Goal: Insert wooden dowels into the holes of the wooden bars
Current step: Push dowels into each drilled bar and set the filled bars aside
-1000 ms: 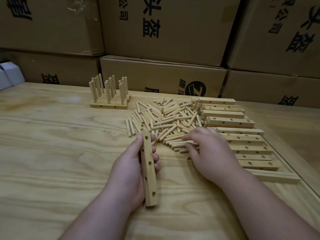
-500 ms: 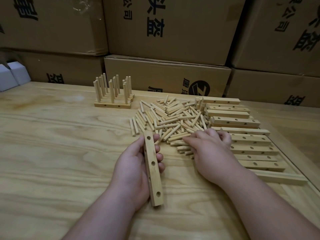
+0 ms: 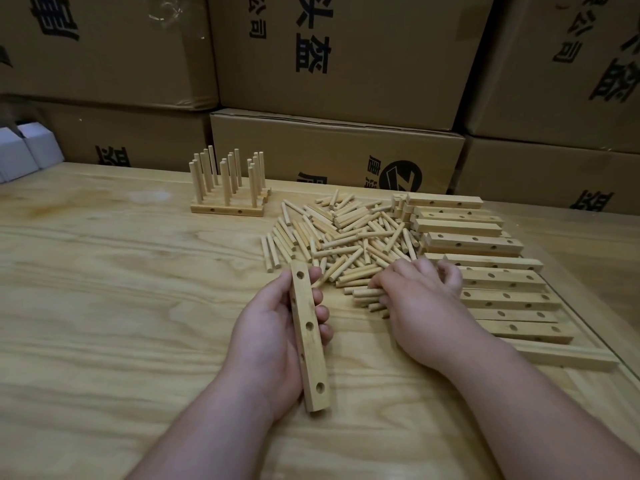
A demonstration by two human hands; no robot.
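Your left hand (image 3: 273, 337) grips an empty wooden bar (image 3: 309, 336) holes-up, ready for loading, while your right hand (image 3: 420, 306) fingers curl into the dowel pile (image 3: 346, 244) on the tabletop (image 3: 121, 289), apparently picking dowels.

You are working in a storeroom or packing workshop. Stacked brown cardboard cartons (image 3: 346, 53) printed with black characters wall in your pale plywood workbench (image 3: 104, 289), heaped with short wooden dowels (image 3: 346, 237).

Upside-down "头盔" (black) on cartons (image 3: 346, 64)
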